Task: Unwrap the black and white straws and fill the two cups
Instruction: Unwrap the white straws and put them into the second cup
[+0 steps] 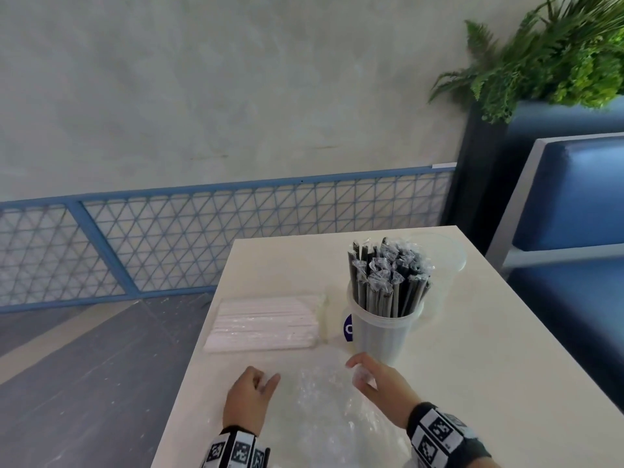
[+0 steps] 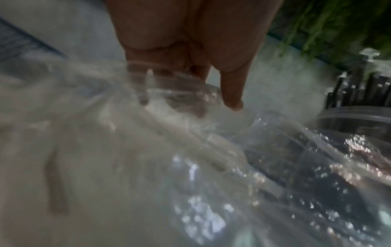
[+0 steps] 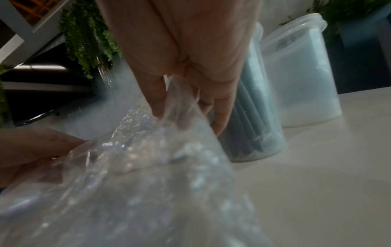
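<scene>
Head view: both hands work an emptied clear wrapper [image 1: 324, 407] lying on the worktop [image 1: 472, 366], nearer the person than the filled cup [image 1: 381, 332]. Right hand [image 1: 378, 380] pinches the wrapper's far edge just beside the cup's base; right wrist view shows the film caught between thumb and fingers [image 3: 220, 107]. Left hand [image 1: 250, 396] sits at the wrapper's left edge, fingers [image 2: 230, 86] loosely curled, and the left wrist view shows film draped over them; a real grip there I cannot tell, too blurred.

Black straws [image 1: 388, 278] stand upright in that cup, each in its own film sleeve. White straws [image 1: 263, 322] lie as one sealed pack just left of the cup. Second cup [image 1: 442, 251] stands behind it, looks empty.

Handling, my read: wrapper is near weightless, limp, slick, so pinch an edge, don't palm it. White pack is light but slippery and the straws will scatter once it's open; hold mid-pack with one hand, tear at an end seam. Cups are thin plastic, and the tall full one tips easily.

Count: two cups, one white pack, one loose wrapper, black straws several dozen, too dense to count.
</scene>
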